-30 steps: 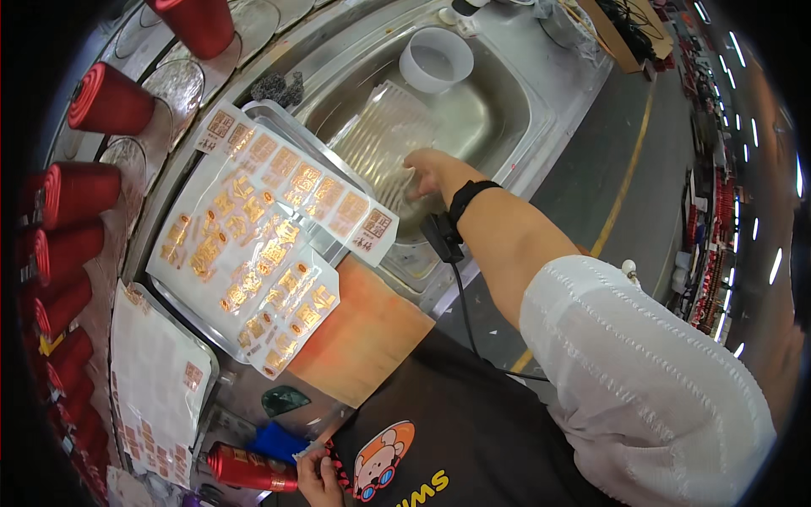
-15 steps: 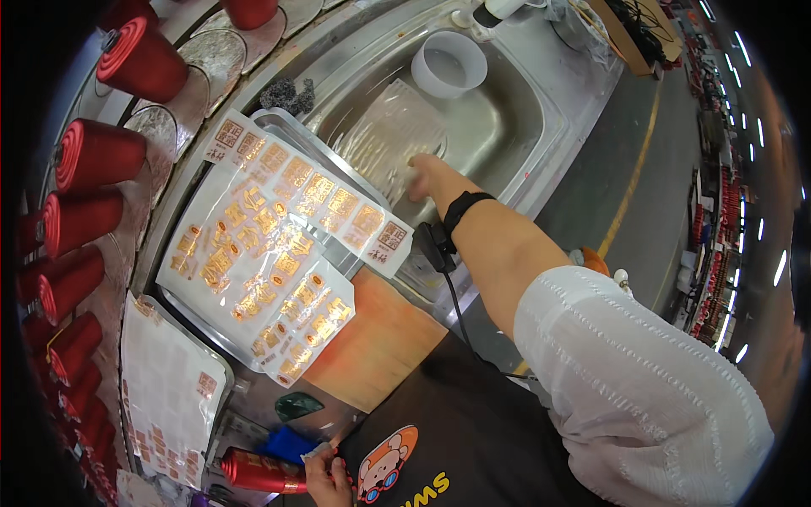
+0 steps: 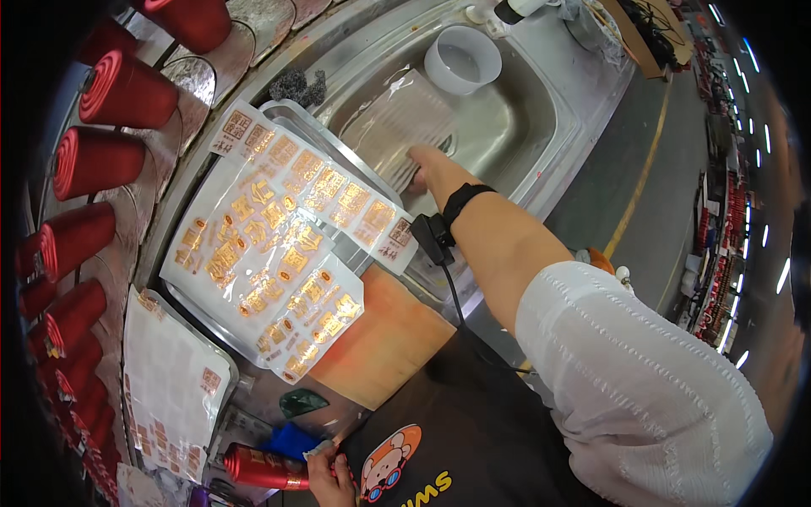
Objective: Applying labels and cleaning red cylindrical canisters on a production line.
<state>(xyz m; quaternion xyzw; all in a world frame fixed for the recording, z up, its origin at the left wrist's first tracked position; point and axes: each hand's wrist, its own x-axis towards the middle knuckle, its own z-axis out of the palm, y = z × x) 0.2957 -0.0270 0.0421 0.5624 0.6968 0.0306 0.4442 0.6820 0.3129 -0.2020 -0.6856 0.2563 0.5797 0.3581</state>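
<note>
My right hand (image 3: pixel 425 167) reaches down into the metal sink (image 3: pixel 528 106), beside the lower right edge of a translucent sheet (image 3: pixel 401 122) in the water. Its fingers are bent together and partly hidden, so what they hold cannot be made out. At the lower edge my left hand (image 3: pixel 332 477) is curled closed, with a small pale scrap at its fingertips. Next to it lies a shiny red bottle (image 3: pixel 263 467). Left of the sink, white sheets of gold decals (image 3: pixel 262 245) with brown seal marks overlap on a metal tray (image 3: pixel 207 325).
A white plastic bowl (image 3: pixel 463 61) stands in the sink's far corner. A dark scouring pad (image 3: pixel 297 87) sits by the rim. Red cylinders (image 3: pixel 100 165) line the left side. Near me are an orange cloth (image 3: pixel 384 338), another decal sheet (image 3: pixel 169 389) and a black cable (image 3: pixel 460 308).
My right hand has shifted slightly within the sink and looks less blurred. The ripples over the sheet have lessened. The left hand has barely moved, while the whole view has shifted a little.
</note>
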